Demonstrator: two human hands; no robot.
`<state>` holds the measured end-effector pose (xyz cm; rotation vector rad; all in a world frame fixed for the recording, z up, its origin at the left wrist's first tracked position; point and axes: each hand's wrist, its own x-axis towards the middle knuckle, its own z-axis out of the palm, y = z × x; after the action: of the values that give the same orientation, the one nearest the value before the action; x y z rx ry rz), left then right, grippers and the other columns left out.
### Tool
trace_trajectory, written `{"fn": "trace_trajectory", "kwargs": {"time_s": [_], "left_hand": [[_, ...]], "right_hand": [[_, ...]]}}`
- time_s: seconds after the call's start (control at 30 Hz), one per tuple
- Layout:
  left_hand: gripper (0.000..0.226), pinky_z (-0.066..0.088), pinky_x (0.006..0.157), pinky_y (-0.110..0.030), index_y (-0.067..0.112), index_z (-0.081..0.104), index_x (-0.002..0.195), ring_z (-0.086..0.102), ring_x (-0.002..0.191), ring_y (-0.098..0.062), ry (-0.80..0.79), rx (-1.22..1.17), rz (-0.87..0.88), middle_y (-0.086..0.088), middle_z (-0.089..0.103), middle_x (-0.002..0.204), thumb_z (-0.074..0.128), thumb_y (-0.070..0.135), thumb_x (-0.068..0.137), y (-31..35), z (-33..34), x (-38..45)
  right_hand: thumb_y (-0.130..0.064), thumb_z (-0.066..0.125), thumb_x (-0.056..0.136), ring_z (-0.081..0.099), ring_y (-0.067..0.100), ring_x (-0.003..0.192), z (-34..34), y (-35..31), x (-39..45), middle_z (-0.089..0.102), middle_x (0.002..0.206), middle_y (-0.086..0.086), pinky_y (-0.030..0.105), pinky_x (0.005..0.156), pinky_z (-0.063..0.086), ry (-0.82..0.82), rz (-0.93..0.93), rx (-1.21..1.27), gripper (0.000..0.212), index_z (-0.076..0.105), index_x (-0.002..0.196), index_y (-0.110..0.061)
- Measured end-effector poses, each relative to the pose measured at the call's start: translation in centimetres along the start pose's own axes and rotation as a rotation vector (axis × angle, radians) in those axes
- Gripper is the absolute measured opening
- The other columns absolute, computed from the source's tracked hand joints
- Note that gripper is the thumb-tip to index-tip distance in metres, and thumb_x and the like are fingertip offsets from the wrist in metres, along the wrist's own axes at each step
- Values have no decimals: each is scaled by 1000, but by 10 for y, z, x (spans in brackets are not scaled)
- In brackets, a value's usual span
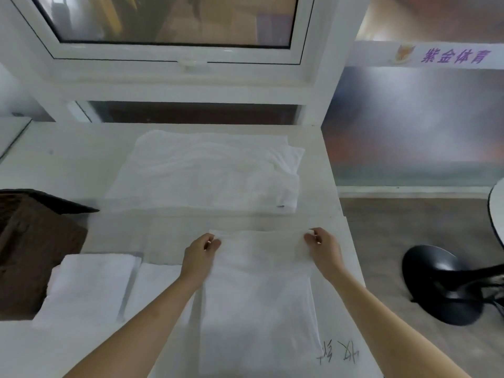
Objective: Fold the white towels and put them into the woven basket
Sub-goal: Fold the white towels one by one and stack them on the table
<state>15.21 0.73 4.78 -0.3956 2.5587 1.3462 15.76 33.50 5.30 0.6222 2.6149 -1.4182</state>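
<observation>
A white towel point(259, 296) lies flat on the white table point(81, 165) in front of me. My left hand point(200, 256) pinches its far left corner. My right hand point(323, 249) pinches its far right corner. Behind it sits a rumpled pile of white towels point(207, 173). Two folded white towels lie to the left: one point(90, 287) beside the basket, another point(155, 290) partly hidden by my left forearm. The dark brown woven basket point(30, 246) stands at the table's left edge, and its inside is out of sight.
A white window frame point(174, 64) rises behind the table. The table's right edge drops to a wooden floor point(395, 241), where a black chair base point(441, 285) stands. Handwritten marks point(338, 353) are on the tabletop near the towel's right corner.
</observation>
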Motion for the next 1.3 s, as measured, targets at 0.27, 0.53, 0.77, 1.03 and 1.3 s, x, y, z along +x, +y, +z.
{"fn": "trace_trajectory", "kwargs": {"time_s": [0.27, 0.53, 0.77, 1.03, 1.3], "left_hand": [[27, 37, 65, -31, 8, 59, 87, 54, 74, -21, -76, 92, -137, -9, 63, 83, 58, 29, 103, -36, 39, 72], [31, 37, 60, -32, 11, 54, 78, 54, 67, -22, -44, 176, -153, -5, 60, 73, 56, 30, 103, -51, 51, 104], [5, 50, 74, -34, 19, 62, 103, 63, 86, -21, -9, 233, -113, 2, 67, 97, 58, 23, 103, -56, 52, 113], [34, 46, 103, -37, 15, 59, 132, 48, 124, -30, -41, 377, 87, -11, 49, 133, 65, 16, 99, -53, 54, 64], [29, 56, 82, -40, 23, 64, 120, 57, 108, -30, -237, 492, 292, -2, 55, 118, 71, 16, 92, -88, 89, -44]], "right_hand": [[-24, 59, 101, 50, 22, 65, 53, 48, 62, 59, 74, 9, 33, 57, 36, -42, 169, -118, 26, 59, 84, -4], [-31, 54, 104, 58, 25, 70, 75, 57, 91, 61, 78, 6, 39, 62, 47, -30, 106, -303, 27, 55, 83, -13], [-37, 57, 102, 59, 19, 92, 81, 53, 97, 56, 114, -6, 35, 72, 48, -29, 76, -339, 26, 54, 123, -23], [-38, 67, 98, 63, 14, 95, 64, 73, 30, 60, 115, -4, 32, 79, 54, 14, 89, -259, 38, 54, 129, -21], [-34, 66, 99, 64, 9, 85, 49, 124, -72, 65, 98, -8, 31, 75, 56, -99, 240, -290, 27, 63, 121, -18]]}}
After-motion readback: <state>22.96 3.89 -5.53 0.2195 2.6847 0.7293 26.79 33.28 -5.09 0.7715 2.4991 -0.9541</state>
